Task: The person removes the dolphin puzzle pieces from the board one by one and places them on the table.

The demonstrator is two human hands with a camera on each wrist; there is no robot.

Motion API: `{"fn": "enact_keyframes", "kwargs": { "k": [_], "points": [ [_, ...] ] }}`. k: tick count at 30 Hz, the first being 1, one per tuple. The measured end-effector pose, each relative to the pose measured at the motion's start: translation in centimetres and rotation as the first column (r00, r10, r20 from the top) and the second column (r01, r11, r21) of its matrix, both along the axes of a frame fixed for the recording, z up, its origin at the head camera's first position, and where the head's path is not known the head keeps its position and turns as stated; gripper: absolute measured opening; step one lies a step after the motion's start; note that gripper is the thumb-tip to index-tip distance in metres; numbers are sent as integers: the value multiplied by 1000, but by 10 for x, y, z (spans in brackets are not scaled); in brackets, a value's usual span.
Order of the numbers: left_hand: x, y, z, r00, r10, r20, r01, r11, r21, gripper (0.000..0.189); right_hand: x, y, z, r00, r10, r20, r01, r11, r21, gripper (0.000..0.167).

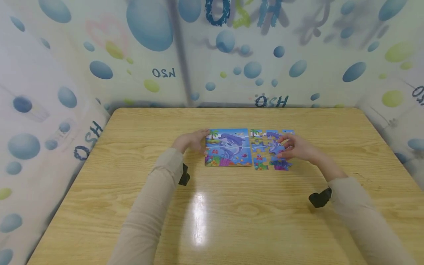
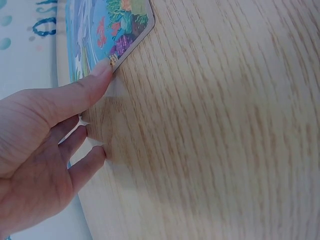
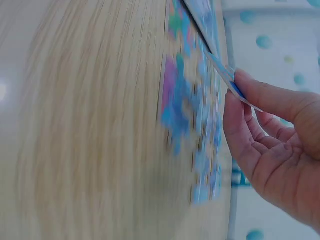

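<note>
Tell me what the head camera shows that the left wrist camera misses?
Only the head view shows the right hand at the loose puzzle pieces, both sleeves, and the bubble-patterned walls. Only the left wrist view shows, close up, a fingertip touching the picture board's edge. Both show the left hand, the dolphin picture board and the wooden table.

Long beige sleeves cover both arms to the wrists. A small black camera unit is strapped at each wrist. Hands bare.
</note>
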State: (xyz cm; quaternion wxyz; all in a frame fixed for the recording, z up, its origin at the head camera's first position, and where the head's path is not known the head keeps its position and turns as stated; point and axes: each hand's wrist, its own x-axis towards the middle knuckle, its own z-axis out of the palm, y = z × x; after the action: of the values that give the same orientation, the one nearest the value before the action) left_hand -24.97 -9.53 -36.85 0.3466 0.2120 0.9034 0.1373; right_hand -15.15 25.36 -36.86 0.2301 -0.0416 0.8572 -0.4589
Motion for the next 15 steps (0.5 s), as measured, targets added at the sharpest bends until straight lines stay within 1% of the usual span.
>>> {"fn": "enact_keyframes", "kwargs": {
  "k": [3, 8, 11, 15],
  "points": [
    [0, 0, 0, 1000, 5, 4, -5, 1000, 0, 88, 8, 18, -2, 1000, -23, 18, 23, 1000, -12, 52],
    [0, 0, 1, 1000, 6, 14, -6, 1000, 0, 88, 18, 45, -8, 999, -37, 39, 37, 999, 4, 54],
    [0, 0, 2, 1000, 0, 10, 0, 1000, 2, 88, 22, 55, -12, 998, -39, 57, 39, 999, 1, 56],
    [0, 1, 2, 1000, -10, 6, 10, 1000, 2, 87, 25, 61, -15, 995, -34, 95, 34, 999, -3, 59]
  ]
}}
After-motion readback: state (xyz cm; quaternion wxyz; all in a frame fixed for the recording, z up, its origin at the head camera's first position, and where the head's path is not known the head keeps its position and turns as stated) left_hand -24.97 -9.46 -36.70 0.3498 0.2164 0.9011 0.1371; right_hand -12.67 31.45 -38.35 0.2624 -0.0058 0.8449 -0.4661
